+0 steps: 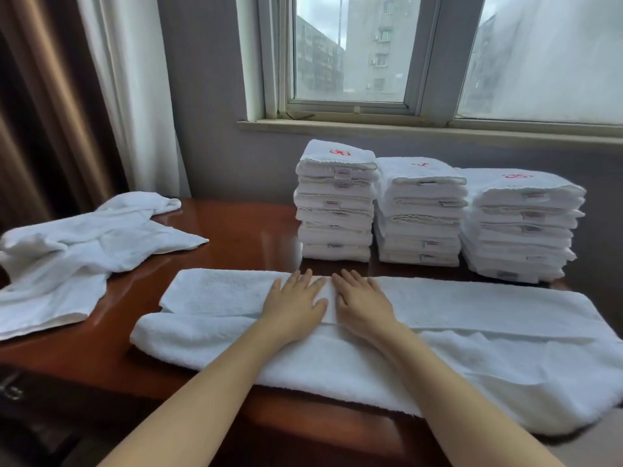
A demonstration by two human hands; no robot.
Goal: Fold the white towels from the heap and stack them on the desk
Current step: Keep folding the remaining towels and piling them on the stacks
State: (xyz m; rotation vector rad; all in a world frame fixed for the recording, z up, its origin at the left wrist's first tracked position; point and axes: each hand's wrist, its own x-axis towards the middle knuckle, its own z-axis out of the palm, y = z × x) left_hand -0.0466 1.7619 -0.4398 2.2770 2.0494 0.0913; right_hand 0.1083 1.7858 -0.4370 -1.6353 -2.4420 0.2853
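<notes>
At the far left a brown curtain [40,129] and a white sheer one [135,96] hang beside the reddish-brown desk [236,230]. On the desk's left end lies the heap of white towels [77,251], rumpled and loosely spread, one corner pointing toward the middle of the desk. Along the front edge a long white towel [472,348] lies stretched from left of centre to the right border. It is doubled lengthwise, its far flap laid over the near part so that a fold line runs along its length, and the layers show at its left end. The left hand [296,305] lies palm down on that far flap near the towel's middle, fingers straight and slightly spread, gripping nothing. Just beside it the right hand [362,305] lies the same way, flat on the cloth with its fingers extended, the two thumbs close together. Behind the hands, against the grey wall under the window [350,55], stand three piles of folded white towels: the left stack [335,210] tallest, the middle stack [419,224] lower, the right stack [519,237] lowest and leaning a little. Each top towel bears a red embroidered mark, and small labels show on the folded edges.
</notes>
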